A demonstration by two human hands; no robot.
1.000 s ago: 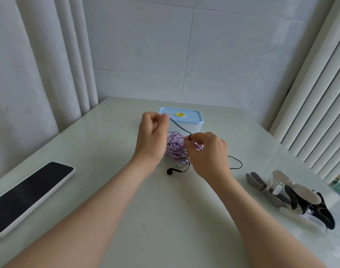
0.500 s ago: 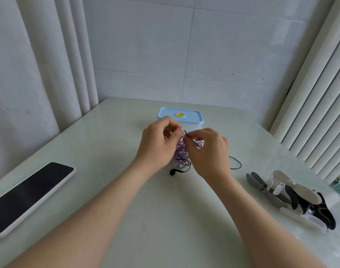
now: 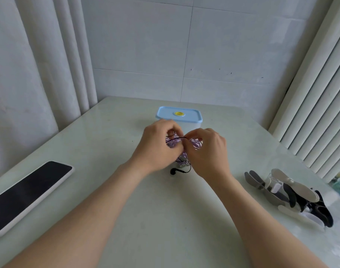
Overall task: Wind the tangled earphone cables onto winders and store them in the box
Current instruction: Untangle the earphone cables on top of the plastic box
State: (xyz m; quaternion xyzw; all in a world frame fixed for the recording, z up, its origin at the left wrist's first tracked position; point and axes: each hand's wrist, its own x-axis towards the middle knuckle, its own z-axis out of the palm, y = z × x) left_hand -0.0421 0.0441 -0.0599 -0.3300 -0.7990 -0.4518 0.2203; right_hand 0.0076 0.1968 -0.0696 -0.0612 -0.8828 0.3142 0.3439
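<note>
Far left of the box, I have a phone (image 3: 28, 194) lying face up, screen dark, its long axis slanting up to the right; I see no writing on it. Just in front of the box, the left hand (image 3: 157, 149) has its fingers curled in, pinching the black cable (image 3: 178, 137). That strand runs taut and nearly level, left to right, across to the right hand (image 3: 208, 151), whose thumb and forefinger nip it too. Between the two hands sits the purple tangle (image 3: 181, 156), bunched, with no clear axis. Nearer me than the box, a black earbud (image 3: 173, 172) lies on the table (image 3: 146, 219), head left, stem pointing right. The box (image 3: 165, 115) itself sits broadside, long axis left to right, blue lid on, with a yellow sticker (image 3: 178, 113) whose print I can't read. Well right of the box, the winders (image 3: 287, 192) lie heaped, grey, white and black.
</note>
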